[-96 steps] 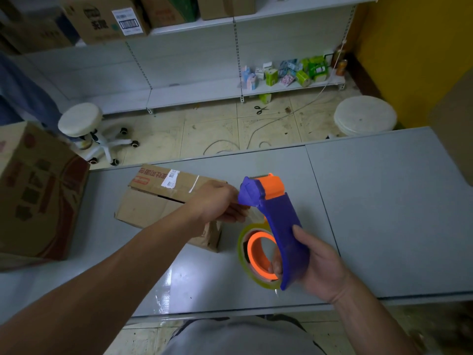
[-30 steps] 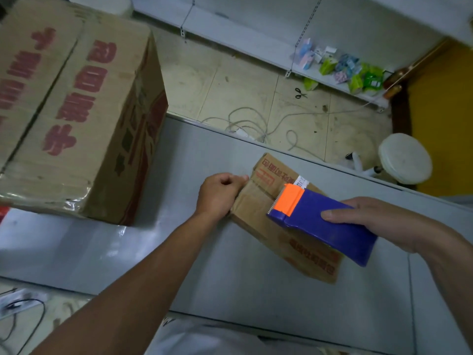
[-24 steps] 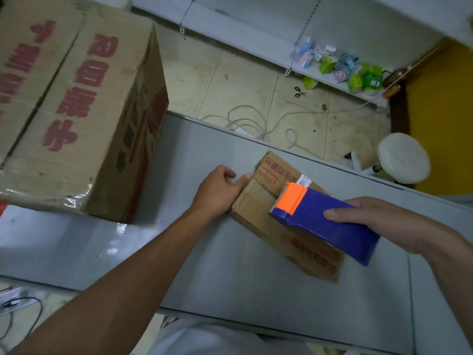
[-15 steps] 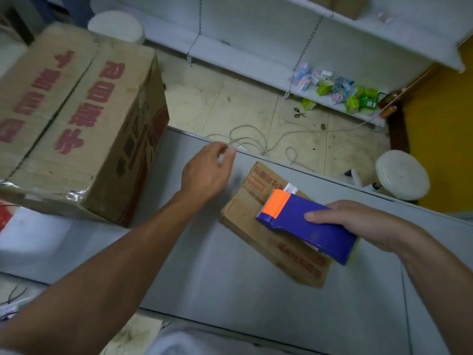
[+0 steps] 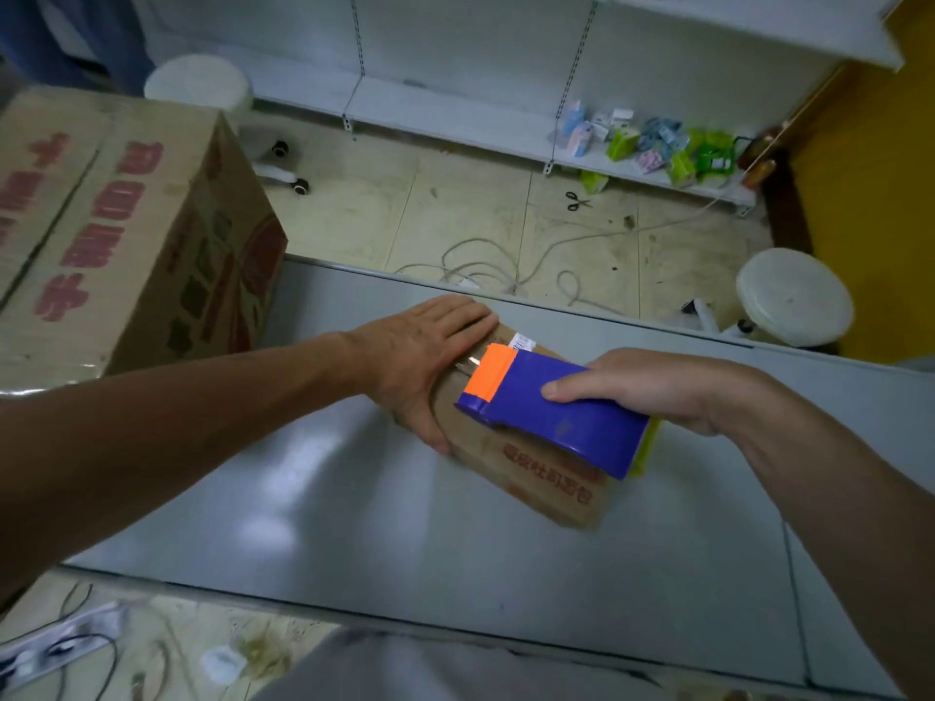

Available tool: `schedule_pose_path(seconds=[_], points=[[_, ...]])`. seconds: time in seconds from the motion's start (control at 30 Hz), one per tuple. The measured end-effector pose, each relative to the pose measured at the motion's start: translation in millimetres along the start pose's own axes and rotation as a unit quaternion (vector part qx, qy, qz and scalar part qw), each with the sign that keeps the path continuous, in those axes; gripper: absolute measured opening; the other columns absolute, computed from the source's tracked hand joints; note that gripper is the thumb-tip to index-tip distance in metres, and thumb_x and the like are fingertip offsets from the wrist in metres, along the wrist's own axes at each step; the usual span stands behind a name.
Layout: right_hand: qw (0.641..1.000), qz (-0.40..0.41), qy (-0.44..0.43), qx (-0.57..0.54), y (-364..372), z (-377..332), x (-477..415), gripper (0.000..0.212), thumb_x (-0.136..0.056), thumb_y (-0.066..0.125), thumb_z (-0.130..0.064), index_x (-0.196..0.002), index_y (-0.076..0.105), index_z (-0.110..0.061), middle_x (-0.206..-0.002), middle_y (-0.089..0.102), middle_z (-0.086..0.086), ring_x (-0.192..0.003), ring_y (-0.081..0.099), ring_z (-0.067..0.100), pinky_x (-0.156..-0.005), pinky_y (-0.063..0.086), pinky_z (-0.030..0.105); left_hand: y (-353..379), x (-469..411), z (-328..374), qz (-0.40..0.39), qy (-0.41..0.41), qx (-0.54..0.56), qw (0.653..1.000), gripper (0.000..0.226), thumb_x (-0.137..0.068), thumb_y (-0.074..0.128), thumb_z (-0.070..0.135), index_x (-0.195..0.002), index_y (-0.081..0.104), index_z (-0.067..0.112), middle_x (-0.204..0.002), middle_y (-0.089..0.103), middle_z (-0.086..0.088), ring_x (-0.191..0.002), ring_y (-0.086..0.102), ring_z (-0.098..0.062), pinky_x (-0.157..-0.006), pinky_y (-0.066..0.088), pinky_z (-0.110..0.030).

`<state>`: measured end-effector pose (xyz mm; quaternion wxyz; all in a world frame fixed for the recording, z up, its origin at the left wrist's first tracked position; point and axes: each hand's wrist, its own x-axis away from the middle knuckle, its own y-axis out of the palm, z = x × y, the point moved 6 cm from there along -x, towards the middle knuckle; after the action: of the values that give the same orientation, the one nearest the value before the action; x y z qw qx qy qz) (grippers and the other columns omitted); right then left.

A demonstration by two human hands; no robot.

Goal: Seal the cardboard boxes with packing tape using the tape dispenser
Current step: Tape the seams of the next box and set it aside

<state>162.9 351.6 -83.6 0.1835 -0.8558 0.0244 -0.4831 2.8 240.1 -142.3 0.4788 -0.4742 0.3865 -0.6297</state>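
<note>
Two bare hands were engaged on the small flat brown cardboard box [image 5: 531, 462] lying on the grey metal table [image 5: 354, 523]. The left hand [image 5: 430, 361], opened flat with fingers together, was pressed palm-down on the far end of the box, gripping nothing. The right hand [image 5: 642, 387] was closed around the blue plastic tape dispenser with the orange blade guard [image 5: 546, 412], whose orange end was set on the box top just beside the left fingers.

Half a second before, the left hand had been lifted clear above the table, fingers loose; it was now laid on the cardboard, and a glint of clear tape [image 5: 468, 366] was seen between hand and blade. From this it was judged that the tape end was being smoothed down and the box steadied, so a pull along the seam could follow. Whether the tape was fully stuck could not be told.

Compared with three seconds earlier, the dispenser was no longer held upright away from the box. The large printed brown carton [image 5: 126, 235] stood well apart at the left.
</note>
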Motion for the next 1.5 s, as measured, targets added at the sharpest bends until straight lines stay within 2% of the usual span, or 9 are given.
schedule_pose_path(seconds=[0.1,0.23,0.47,0.63,0.83,1.1,1.2,1.37,1.5], points=[[1.000,-0.015,-0.012,0.002,-0.3,9.6,9.1,0.041,-0.086,0.059,-0.054,-0.100,0.072,-0.017,-0.092,0.076,0.000,-0.090,0.071,0.021,-0.083,0.049,0.031,0.0,-0.3,-1.2,0.028,0.011,0.005,1.000,0.138,-0.051,0.061,0.090,-0.153,0.014,0.009,-0.155,0.023,-0.014,-0.145,0.019,-0.028,-0.121,0.015,-0.038],[0.999,-0.025,-0.026,0.002,-2.7,32.2,22.4,0.037,-0.087,0.056,-0.054,-0.097,0.070,-0.021,-0.090,0.076,-0.002,-0.081,0.071,0.015,-0.075,0.048,0.026,-0.3,-1.7,-1.8,0.036,0.010,-0.002,0.999,0.137,-0.051,0.061,0.091,-0.153,0.018,0.008,-0.153,0.027,-0.014,-0.143,0.023,-0.027,-0.120,0.021,-0.039],[0.999,-0.028,0.024,-0.030,-25.9,117.8,63.2,0.072,-0.060,0.067,-0.069,-0.108,0.069,-0.015,-0.101,0.075,0.005,-0.095,0.071,0.027,-0.095,0.049,0.045,-1.4,-2.9,0.3,-0.014,-0.010,-0.017,1.000,0.143,-0.049,0.046,0.100,-0.154,0.010,0.011,-0.157,0.017,-0.010,-0.146,0.014,-0.024,-0.121,0.020,-0.042],[0.998,0.004,-0.001,-0.068,-20.7,135.3,56.3,0.061,-0.064,0.068,-0.061,-0.103,0.071,-0.014,-0.097,0.076,0.004,-0.092,0.071,0.027,-0.081,0.048,0.033,-12.6,-11.4,14.3,-0.066,-0.028,-0.102,0.992,0.146,-0.044,0.062,0.091,-0.153,0.010,0.009,-0.156,0.020,-0.010,-0.143,0.019,-0.024,-0.119,0.010,-0.027],[0.996,0.005,-0.036,-0.086,-14.8,148.3,54.3,0.054,-0.068,0.065,-0.059,-0.102,0.071,-0.017,-0.098,0.075,0.004,-0.095,0.070,0.029,-0.081,0.047,0.032,-20.0,-33.9,39.3,-0.203,-0.050,-0.275,0.938,0.154,-0.046,0.069,0.087,-0.152,-0.018,0.016,-0.150,0.019,-0.006,-0.135,0.025,-0.024,-0.117,0.016,-0.032],[0.996,0.016,-0.043,-0.077,-18.2,150.5,48.5,0.054,-0.066,0.064,-0.059,-0.098,0.072,-0.016,-0.093,0.076,0.001,-0.091,0.071,0.025,-0.082,0.048,0.032,-16.9,-45.1,63.1,-0.275,-0.084,-0.381,0.879,0.153,-0.051,0.077,0.076,-0.150,-0.008,-0.003,-0.152,0.015,-0.018,-0.142,0.019,-0.033,-0.121,0.011,-0.043],[0.996,0.021,-0.044,-0.072,-19.2,151.8,46.4,0.055,-0.065,0.064,-0.060,-0.097,0.071,-0.016,-0.091,0.076,0.001,-0.088,0.072,0.023,-0.078,0.047,0.030,-17.4,-54.4,75.8,-0.272,-0.122,-0.363,0.883,0.124,-0.073,0.076,0.052,-0.150,-0.002,-0.006,-0.156,0.010,-0.025,-0.145,0.013,-0.037,-0.119,0.020,-0.044],[0.996,0.016,-0.045,-0.074,-16.7,155.4,43.9,0.041,-0.080,0.067,-0.056,-0.095,0.068,-0.019,-0.087,0.075,-0.003,-0.077,0.070,0.013,-0.072,0.048,0.025,-21.0,-61.2,104.9,-0.220,-0.037,-0.318,0.922,0.162,-0.045,0.066,0.088,-0.147,-0.028,0.005,-0.158,-0.024,-0.021,-0.147,-0.018,-0.038,-0.121,-0.006,-0.050],[0.995,0.010,-0.047,-0.088,-13.4,157.2,44.1,0.032,-0.086,0.062,-0.050,-0.095,0.065,-0.019,-0.088,0.073,-0.002,-0.075,0.068,0.012,-0.071,0.048,0.024,-2.5,-69.7,129.8,-0.182,0.011,-0.213,0.960,0.155,-0.052,0.073,0.080,-0.149,-0.027,0.011,-0.162,-0.011,-0.012,-0.150,-0.006,-0.030,-0.121,-0.005,-0.041]])
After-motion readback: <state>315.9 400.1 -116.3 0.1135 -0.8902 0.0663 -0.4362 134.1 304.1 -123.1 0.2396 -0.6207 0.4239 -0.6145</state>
